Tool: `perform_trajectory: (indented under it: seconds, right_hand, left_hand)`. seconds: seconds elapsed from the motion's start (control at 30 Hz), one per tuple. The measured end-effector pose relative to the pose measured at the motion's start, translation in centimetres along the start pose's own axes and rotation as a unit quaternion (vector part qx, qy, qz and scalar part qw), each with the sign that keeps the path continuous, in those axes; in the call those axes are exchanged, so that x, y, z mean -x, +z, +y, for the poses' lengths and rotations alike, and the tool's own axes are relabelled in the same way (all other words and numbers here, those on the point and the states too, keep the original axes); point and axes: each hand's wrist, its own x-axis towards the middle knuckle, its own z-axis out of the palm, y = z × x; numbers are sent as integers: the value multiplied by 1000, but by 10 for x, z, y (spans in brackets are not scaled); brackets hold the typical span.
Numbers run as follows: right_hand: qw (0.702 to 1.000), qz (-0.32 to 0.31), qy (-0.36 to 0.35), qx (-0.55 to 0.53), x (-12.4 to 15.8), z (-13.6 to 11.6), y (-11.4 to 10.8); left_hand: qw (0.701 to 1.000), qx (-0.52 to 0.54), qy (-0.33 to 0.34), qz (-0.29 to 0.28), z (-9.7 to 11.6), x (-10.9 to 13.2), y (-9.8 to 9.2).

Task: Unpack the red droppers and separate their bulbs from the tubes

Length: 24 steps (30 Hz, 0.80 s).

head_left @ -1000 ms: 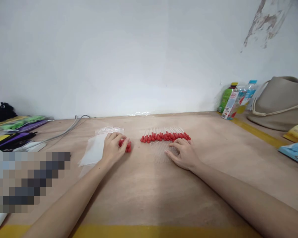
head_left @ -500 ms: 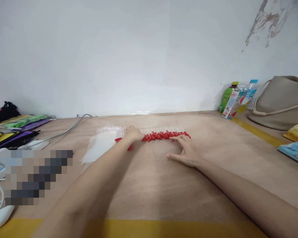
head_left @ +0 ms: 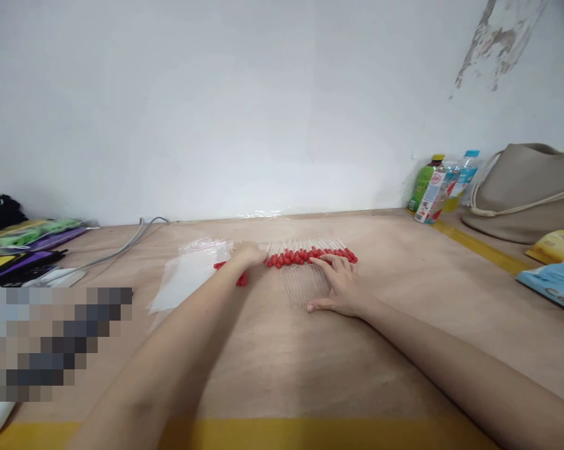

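A row of thin pale sticks with red heads (head_left: 294, 257) lies across the middle of the table, some shafts pointing to the wall and clear thin shafts (head_left: 301, 286) pointing toward me. My right hand (head_left: 345, 289) rests at the row's right end, fingers and thumb spread apart, fingertips touching or just over the red heads. My left hand (head_left: 249, 254) is just left of the row; its fingers are turned away and mostly hidden, so what they hold cannot be seen. More red-headed pieces (head_left: 241, 279) lie beneath and beside it. Left of that lies a clear zip bag (head_left: 186, 272) with something white.
Bottles (head_left: 431, 194) and a grey drawstring bag (head_left: 521, 187) stand at the back right, with a blue packet (head_left: 551, 286) in front. At the left are colourful packaged items (head_left: 29, 257), a grey cable (head_left: 122, 247) and a pixelated patch. Yellow tape (head_left: 263, 431) runs along the near edge.
The whole view has shifted slightly, moving the scene left. My right hand's fingers lie a little farther over the red heads; the left hand stays in nearly the same place.
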Motion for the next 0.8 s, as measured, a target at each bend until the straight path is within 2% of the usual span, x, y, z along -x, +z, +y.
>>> perform_trajectory:
  seconds: [0.1,0.17,0.2,0.27,0.33,0.43,0.53,0.7,0.8]
  right_hand:
    - [1000,1,3,-2,-1,0,2]
    - [1000,11,-2,-6,0,0,1]
    - [1000,21,-4,-9,0,0,0]
    - [999,51,-4,-14,1,-1,-3]
    - [997,81,-8,-15,2,-3,-6]
    - [993,108,-44,-9,3,-9,-7]
    - [989,120,-86,-10,3,-13,-6]
    - [981,171,-84,-28,3,-16,-6]
    - [980,147,-126,-35,2,-21,-4]
  left_hand:
    - [999,-21,-13,30,0,12,-8]
    - [997,-27,19,73,-1,30,-12]
    - [994,-26,48,97,-1,41,-13]
    - [975,-5,163,149,-3,66,-9]
    - [959,34,240,150,-7,89,-1]
    - [932,65,314,168,-13,112,16]
    - [909,104,361,182,-18,117,30]
    - [897,102,382,198,-20,112,35]
    - [888,116,399,197,-21,111,36]
